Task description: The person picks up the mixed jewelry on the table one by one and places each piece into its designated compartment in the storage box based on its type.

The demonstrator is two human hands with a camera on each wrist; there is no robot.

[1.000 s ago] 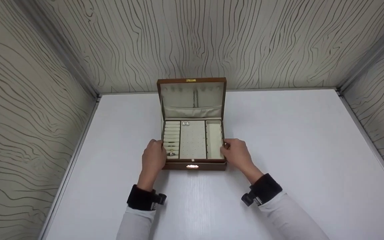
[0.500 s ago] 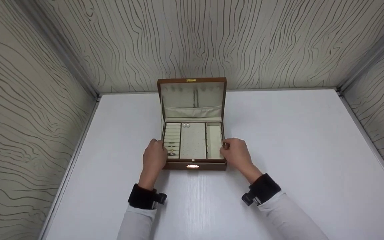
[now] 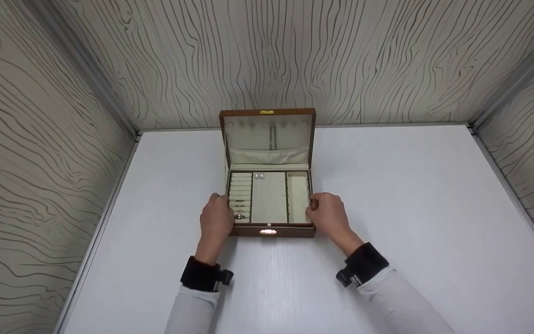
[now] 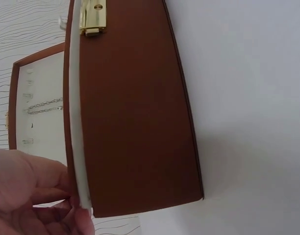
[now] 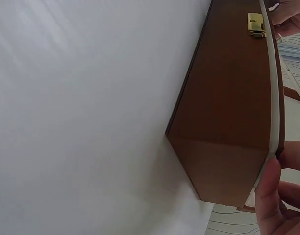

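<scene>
An open brown jewellery box (image 3: 295,231) stands on the white table (image 3: 410,208), its lid (image 3: 267,134) upright at the back with a chain (image 3: 271,137) hanging inside. A cream tray (image 3: 269,199) with ring rolls, two pearl earrings (image 3: 258,176) and a ring (image 3: 239,215) sits in the box. My left hand (image 3: 215,222) pinches the tray's left edge and my right hand (image 3: 329,218) pinches its right edge. The left wrist view shows the box front (image 4: 135,122) with its gold clasp (image 4: 93,17) and my left hand's fingers (image 4: 27,191) at the cream rim. The right wrist view shows the box (image 5: 228,107) and my right hand's fingers (image 5: 280,196).
Walls with a wavy wood-grain pattern (image 3: 40,139) enclose the table on the left, back and right. Bare white tabletop (image 3: 155,185) lies on both sides of the box and in front of it.
The cream tray has sunk slightly lower in the box, its far edge dropping a little. Both hands stay on its sides and have shifted down a touch.
</scene>
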